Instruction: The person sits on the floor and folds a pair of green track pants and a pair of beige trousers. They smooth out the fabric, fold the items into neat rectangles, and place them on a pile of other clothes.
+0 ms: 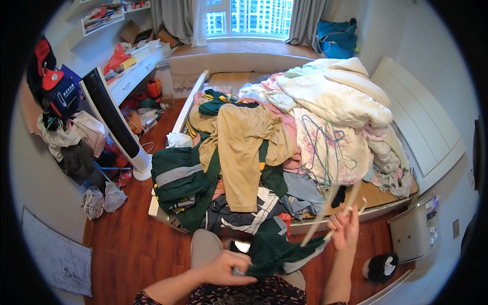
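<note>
Low in the view, my left hand (228,267) grips one end of a dark green garment with grey trim (267,253). Over on the right, my right hand (345,228) is closed on a pale clothes hanger (318,225), blurred by motion, whose lower part meets the garment's right end. Ahead on the bed lie beige trousers (240,152) on top of other clothes. To their left is a bunched dark green garment with a grey band (179,173). Several wire hangers (326,145) rest on a floral cloth (305,122).
A bed frame (371,215) edge runs just ahead. Cream quilts (335,91) are heaped at the bed's far right. A tower fan (114,122) stands left, with plastic bags (114,196) near it. A small cabinet (410,232) and a black bin (383,267) are at the right.
</note>
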Motion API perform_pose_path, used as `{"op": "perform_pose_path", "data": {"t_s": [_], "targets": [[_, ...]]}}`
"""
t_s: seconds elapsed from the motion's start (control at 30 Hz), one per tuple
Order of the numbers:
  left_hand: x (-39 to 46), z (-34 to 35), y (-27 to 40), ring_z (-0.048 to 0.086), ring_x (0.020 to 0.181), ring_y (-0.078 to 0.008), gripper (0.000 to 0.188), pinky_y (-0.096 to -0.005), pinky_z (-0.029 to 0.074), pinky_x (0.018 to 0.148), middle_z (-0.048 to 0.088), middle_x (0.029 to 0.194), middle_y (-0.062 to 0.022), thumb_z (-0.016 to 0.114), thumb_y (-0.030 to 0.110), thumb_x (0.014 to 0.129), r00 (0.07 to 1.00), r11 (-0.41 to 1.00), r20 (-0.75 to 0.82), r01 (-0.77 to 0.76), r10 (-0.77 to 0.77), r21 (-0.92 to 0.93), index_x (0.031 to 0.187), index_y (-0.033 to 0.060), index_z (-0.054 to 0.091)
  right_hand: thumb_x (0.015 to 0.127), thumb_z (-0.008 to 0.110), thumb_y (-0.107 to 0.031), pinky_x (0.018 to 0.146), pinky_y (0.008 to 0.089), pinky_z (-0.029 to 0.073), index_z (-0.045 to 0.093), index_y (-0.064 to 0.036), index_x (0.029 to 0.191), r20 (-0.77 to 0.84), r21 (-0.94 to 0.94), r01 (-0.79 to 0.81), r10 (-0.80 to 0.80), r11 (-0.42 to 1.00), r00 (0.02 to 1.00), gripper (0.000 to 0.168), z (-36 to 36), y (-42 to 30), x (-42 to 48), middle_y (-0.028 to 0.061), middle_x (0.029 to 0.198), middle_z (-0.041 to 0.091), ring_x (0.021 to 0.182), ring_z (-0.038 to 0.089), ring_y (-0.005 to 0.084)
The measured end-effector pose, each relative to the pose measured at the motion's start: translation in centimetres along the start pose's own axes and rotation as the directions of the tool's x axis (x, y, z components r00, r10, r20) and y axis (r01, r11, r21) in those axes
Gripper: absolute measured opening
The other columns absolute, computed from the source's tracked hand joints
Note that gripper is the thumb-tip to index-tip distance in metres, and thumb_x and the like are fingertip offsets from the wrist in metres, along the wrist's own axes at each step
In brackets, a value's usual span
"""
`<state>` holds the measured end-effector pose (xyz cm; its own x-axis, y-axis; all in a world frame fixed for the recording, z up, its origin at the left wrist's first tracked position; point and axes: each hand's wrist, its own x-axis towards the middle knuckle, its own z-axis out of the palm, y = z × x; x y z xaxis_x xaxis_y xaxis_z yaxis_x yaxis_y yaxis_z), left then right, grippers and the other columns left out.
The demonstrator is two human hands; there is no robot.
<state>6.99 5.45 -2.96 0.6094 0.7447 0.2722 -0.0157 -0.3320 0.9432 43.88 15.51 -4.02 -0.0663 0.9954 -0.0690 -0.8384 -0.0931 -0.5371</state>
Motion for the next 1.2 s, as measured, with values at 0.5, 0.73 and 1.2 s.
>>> {"op": "perform_pose_path", "data": {"t_s": [0.5,0.73,1.2], "targets": [[1.6,-0.4,-4.2,0.042,0.068,-0.009,0.044,-0.0267,0.034,0.061,0.047,0.072,0.0014,0.076,-0.002,0.087,0.842,0.902,-0.45,0.092,-0.297,-0.423,0.067,0.008,0.038,0.113,0.038,-0.044,0.04,0.0203,0.025,0.064,0.002,0.119,0.267,-0.464,-0.126,0.274,0.877,0.924,0.053,8.5,2.1,9.0,-0.0035,0.063,0.046,0.044,0.029,0.0032],[-0.4,-1.1,-5.6,0.042,0.07,-0.0074,0.046,-0.0278,0.032,0.062,0.045,0.073,0.0032,0.076,-0.002,0.086,0.887,0.9,-0.316,0.205,-0.337,-0.384,0.069,0.0094,0.035,0.112,0.043,-0.036,0.039,0.0214,0.024,0.06,-0.002,0.112,0.023,0.166,0.208,-0.215,0.964,0.976,0.039,3.3,-3.8,11.8,-0.0061,0.065,0.037,0.049,0.028,0.004],[0.2,-2.3,1.6,0.028,0.063,-0.0166,0.05,-0.0331,0.02,0.058,0.036,0.069,-0.0045,0.077,-0.008,0.076,0.988,0.816,-0.113,0.024,-0.109,-0.578,0.064,0.0104,0.032,0.11,0.045,-0.042,0.062,0.0355,0.053,0.06,0.005,0.12,-0.119,-0.488,0.243,-0.34,0.838,0.933,0.05,2.5,-6.4,27.8,0.0118,0.086,0.066,0.072,0.066,0.0205]]}}
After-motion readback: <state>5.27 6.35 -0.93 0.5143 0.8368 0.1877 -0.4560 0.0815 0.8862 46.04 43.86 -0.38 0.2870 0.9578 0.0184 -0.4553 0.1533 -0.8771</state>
